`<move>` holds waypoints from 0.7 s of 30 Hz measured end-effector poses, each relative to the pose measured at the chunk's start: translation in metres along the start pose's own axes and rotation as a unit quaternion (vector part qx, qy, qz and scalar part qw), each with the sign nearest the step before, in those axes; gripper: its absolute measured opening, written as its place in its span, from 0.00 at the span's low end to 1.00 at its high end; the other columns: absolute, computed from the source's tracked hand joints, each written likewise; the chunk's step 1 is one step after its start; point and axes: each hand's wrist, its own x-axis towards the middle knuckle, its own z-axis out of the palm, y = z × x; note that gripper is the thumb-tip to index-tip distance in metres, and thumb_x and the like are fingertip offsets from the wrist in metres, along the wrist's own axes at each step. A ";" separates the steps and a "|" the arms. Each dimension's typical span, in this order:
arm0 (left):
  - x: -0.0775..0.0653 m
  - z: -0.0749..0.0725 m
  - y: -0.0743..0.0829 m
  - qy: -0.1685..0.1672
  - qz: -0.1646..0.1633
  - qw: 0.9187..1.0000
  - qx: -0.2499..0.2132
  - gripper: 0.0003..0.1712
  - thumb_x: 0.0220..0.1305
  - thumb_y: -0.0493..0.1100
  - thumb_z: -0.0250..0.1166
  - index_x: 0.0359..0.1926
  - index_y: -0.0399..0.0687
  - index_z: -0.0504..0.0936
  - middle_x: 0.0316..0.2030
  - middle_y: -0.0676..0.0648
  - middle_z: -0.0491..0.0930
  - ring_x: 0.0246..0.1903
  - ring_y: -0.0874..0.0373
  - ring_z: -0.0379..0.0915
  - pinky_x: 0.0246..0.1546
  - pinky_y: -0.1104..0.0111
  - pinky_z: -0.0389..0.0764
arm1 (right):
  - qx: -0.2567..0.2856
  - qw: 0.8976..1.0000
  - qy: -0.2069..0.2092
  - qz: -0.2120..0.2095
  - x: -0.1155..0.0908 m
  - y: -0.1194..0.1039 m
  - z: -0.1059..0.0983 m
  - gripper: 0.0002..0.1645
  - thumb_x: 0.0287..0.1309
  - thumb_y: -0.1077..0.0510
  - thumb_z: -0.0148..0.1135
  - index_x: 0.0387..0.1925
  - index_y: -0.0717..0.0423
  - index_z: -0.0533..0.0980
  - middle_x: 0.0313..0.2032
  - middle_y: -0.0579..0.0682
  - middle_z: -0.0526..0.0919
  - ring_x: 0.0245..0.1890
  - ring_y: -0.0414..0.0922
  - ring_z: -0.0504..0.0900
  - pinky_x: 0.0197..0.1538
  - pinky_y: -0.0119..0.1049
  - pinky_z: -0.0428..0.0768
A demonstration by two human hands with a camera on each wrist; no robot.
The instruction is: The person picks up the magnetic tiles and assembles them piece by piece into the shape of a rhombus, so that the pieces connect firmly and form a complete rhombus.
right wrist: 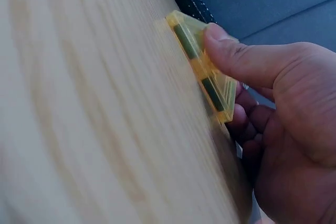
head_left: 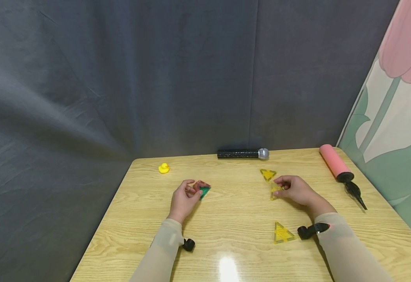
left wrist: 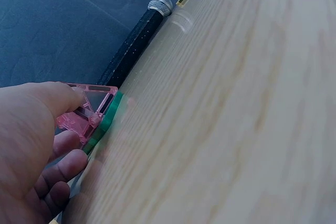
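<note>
My left hand (head_left: pixel 184 201) grips a small piece made of translucent magnetic tiles: a red one (left wrist: pixel 79 124) joined to a green one (left wrist: pixel 107 121). In the left wrist view the green tile lies along the tabletop and the red part stands up from it. My right hand (head_left: pixel 294 190) pinches a yellow triangular magnetic tile (right wrist: pixel 202 66) between thumb and fingers, with one edge on or close to the table. Just beyond that hand lies another yellow triangular tile (head_left: pixel 268 174). A third yellow triangle (head_left: pixel 282 234) lies nearer, left of my right wrist.
At the table's back edge lies a black microphone (head_left: pixel 238 154) with a silver head. A yellow rubber duck (head_left: pixel 164 168) sits at the back left. Along the right edge rests a pink hand pump (head_left: pixel 335 162) with a black nozzle. Dark cloth (head_left: pixel 191 78) hangs behind the wooden table (head_left: pixel 233 219).
</note>
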 end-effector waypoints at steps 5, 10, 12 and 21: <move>0.000 0.000 0.000 0.001 0.004 1.000 0.000 0.27 0.67 0.50 0.75 0.64 0.54 0.79 0.37 0.55 0.81 0.34 0.60 0.79 0.38 0.63 0.83 | 0.020 1.000 0.003 0.002 -0.002 0.004 -0.005 0.19 0.65 0.57 0.74 0.53 0.64 0.83 0.42 0.55 0.82 0.40 0.48 0.75 0.40 0.32 0.76; -0.001 -0.001 0.002 0.005 0.011 1.000 0.002 0.23 0.67 0.50 0.75 0.60 0.54 0.81 0.36 0.55 0.82 0.33 0.60 0.79 0.36 0.64 0.83 | 0.049 0.999 -0.006 0.002 -0.004 0.008 -0.011 0.17 0.67 0.56 0.73 0.51 0.62 0.83 0.41 0.54 0.81 0.40 0.48 0.74 0.39 0.33 0.75; -0.002 -0.002 0.004 0.005 0.012 1.000 -0.001 0.23 0.67 0.49 0.75 0.60 0.53 0.81 0.37 0.54 0.82 0.33 0.60 0.79 0.36 0.64 0.83 | 0.057 0.998 -0.008 -0.003 -0.005 0.008 -0.013 0.16 0.67 0.56 0.72 0.50 0.63 0.83 0.40 0.55 0.80 0.40 0.48 0.74 0.39 0.33 0.74; -0.002 -0.004 0.011 0.018 0.020 1.000 0.000 0.22 0.68 0.50 0.74 0.60 0.53 0.82 0.38 0.55 0.82 0.31 0.60 0.78 0.32 0.64 0.82 | 0.090 0.996 -0.008 -0.016 -0.004 0.012 -0.017 0.15 0.70 0.60 0.69 0.51 0.66 0.80 0.41 0.56 0.80 0.38 0.45 0.74 0.38 0.33 0.74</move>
